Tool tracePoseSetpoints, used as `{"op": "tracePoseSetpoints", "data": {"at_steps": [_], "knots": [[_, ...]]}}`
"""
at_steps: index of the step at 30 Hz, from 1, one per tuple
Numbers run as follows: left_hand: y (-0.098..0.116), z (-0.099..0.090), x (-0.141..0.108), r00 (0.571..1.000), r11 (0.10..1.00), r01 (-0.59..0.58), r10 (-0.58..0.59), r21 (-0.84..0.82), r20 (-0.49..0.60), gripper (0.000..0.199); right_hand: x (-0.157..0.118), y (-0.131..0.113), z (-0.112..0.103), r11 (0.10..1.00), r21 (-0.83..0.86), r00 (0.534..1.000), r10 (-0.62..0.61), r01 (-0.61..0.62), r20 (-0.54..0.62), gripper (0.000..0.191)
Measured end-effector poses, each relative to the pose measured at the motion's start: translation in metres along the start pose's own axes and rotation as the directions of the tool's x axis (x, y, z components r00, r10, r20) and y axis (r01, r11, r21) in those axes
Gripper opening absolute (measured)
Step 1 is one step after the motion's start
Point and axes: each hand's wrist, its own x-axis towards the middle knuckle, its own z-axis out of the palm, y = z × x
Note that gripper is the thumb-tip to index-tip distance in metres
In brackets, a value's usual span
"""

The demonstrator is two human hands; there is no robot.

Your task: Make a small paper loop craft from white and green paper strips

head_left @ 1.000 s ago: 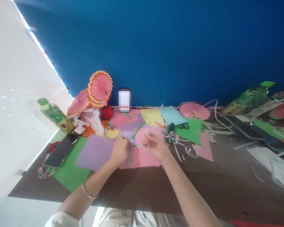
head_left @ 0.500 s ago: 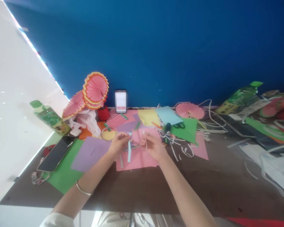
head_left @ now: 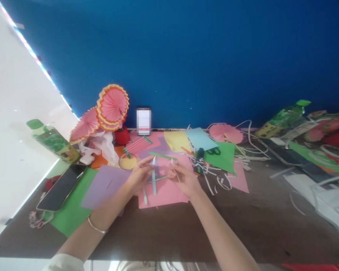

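Observation:
My left hand (head_left: pixel 139 175) is closed in a pinch, and a light blue paper strip (head_left: pixel 154 182) hangs down from its fingertips. My right hand (head_left: pixel 186 178) faces it, thumb and fingers pinched on a thin pale paper strip (head_left: pixel 174 170), partly hidden by the fingers. Between the fingertips a green strip (head_left: pixel 161 155) runs nearly level; its right end meets the right fingertips, though I cannot tell whether it is gripped. Below both hands lies pink paper (head_left: pixel 169 194), with a short whitish strip (head_left: pixel 145 195) on it.
A phone (head_left: pixel 62 187) and purple paper (head_left: pixel 106 184) lie on the left, near a green-capped bottle (head_left: pixel 52 141). Behind are pink paper fans (head_left: pixel 113 107) and an upright phone (head_left: pixel 144 121). Black-handled scissors (head_left: pixel 214 151), green paper (head_left: pixel 220 156) and scattered white strips (head_left: pixel 207 182) lie right.
The green strip has turned from steeply slanted to nearly level between my hands. My left fingers have straightened somewhat. The view has shifted slightly.

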Motion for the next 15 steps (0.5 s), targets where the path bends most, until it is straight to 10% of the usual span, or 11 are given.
{"op": "tracePoseSetpoints", "data": {"at_steps": [7, 15], "knots": [[0.014, -0.009, -0.003, 0.978, 0.986, -0.018, -0.017, 0.165, 0.207, 0.051, -0.002, 0.000, 0.005, 0.999, -0.031, 1.000, 0.016, -0.016, -0.010, 0.020], [-0.005, 0.015, 0.003, 0.958, 0.905, -0.281, 0.247, 0.320, 0.145, 0.033, 0.003, 0.011, 0.002, 0.991, -0.124, 0.999, -0.045, 0.042, -0.019, 0.015]]}}
